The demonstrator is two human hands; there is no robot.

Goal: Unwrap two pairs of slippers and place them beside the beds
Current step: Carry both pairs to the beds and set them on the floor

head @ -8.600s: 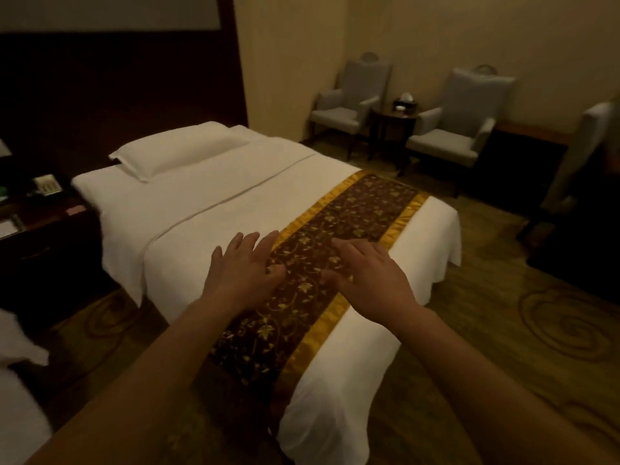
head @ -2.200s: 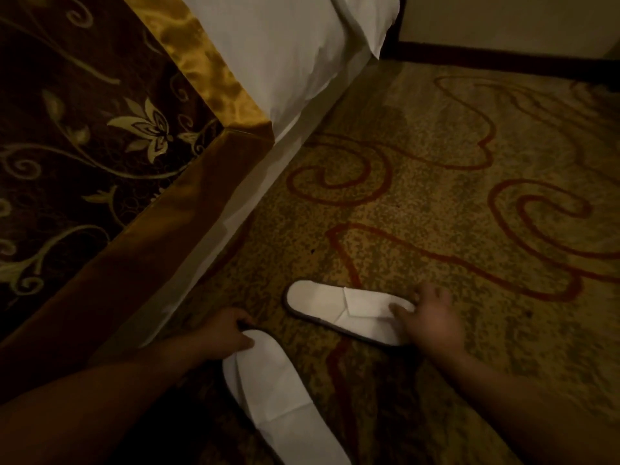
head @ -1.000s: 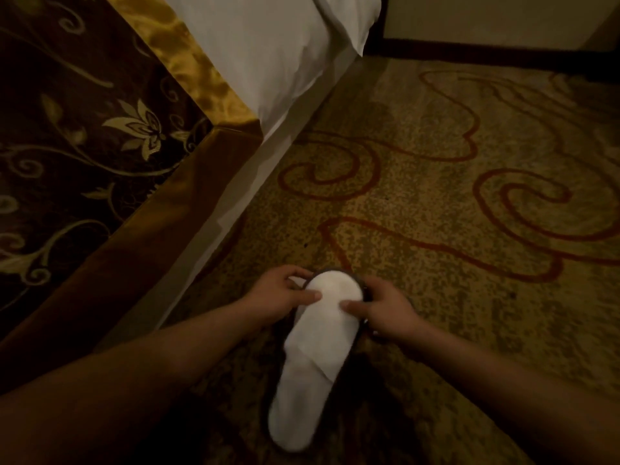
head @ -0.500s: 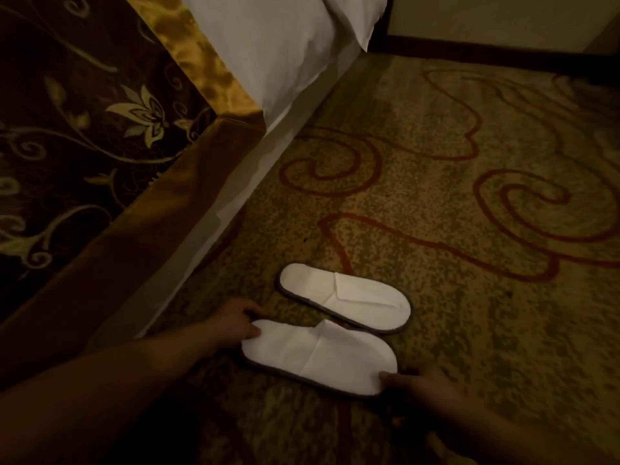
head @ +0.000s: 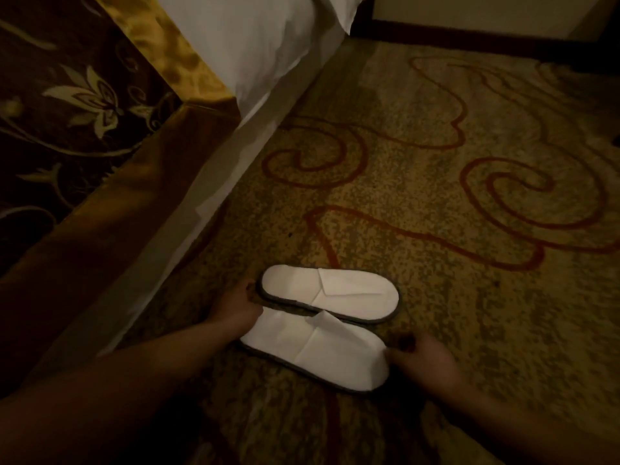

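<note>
Most of the frame is filled by a patterned carpet, mottled gold with red swirls. The upper left is taken by the bed, whose white sheet hangs down to a pale base running diagonally towards the lower left. A dark floral bed runner with a gold border is draped over it.

At lower centre two white slippers are laid flat on the carpet beside the bed base, side by side and touching. Their long axes run roughly left to right across the frame, heels left and toes right. The far slipper is set slightly higher and further right than the near slipper.

The near slipper is bracketed end to end. The left hand is placed at the heel ends of both slippers. The right hand is blurred, with its fingertips at the toe. Whether either hand grips or merely touches cannot be told. Any squaring-up would probably be done along that long axis.
</note>
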